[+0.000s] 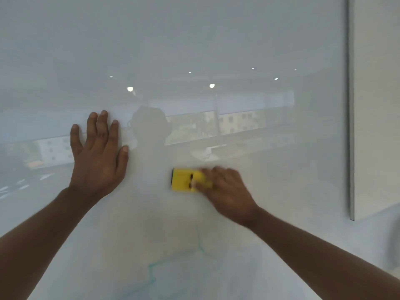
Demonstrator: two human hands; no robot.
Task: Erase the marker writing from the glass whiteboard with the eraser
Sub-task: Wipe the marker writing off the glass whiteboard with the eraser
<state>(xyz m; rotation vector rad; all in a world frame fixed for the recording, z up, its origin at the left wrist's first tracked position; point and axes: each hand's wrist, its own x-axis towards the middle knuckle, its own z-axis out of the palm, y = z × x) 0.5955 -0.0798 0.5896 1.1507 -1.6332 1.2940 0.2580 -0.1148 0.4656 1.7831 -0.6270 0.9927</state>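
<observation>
The glass whiteboard (pixel 194 50) fills most of the view and reflects a room and windows. My right hand (pixel 227 191) presses a yellow eraser (pixel 181 180) flat against the glass near the centre; hand and eraser are motion-blurred. My left hand (pixel 97 156) lies flat on the glass to the left, fingers spread, holding nothing. Faint teal marker lines (pixel 173 258) run below the eraser toward the bottom edge of the view.
The whiteboard's right edge (pixel 349 126) is a vertical grey strip, with a plain wall (pixel 376 105) beyond it. Both forearms rise from the bottom corners.
</observation>
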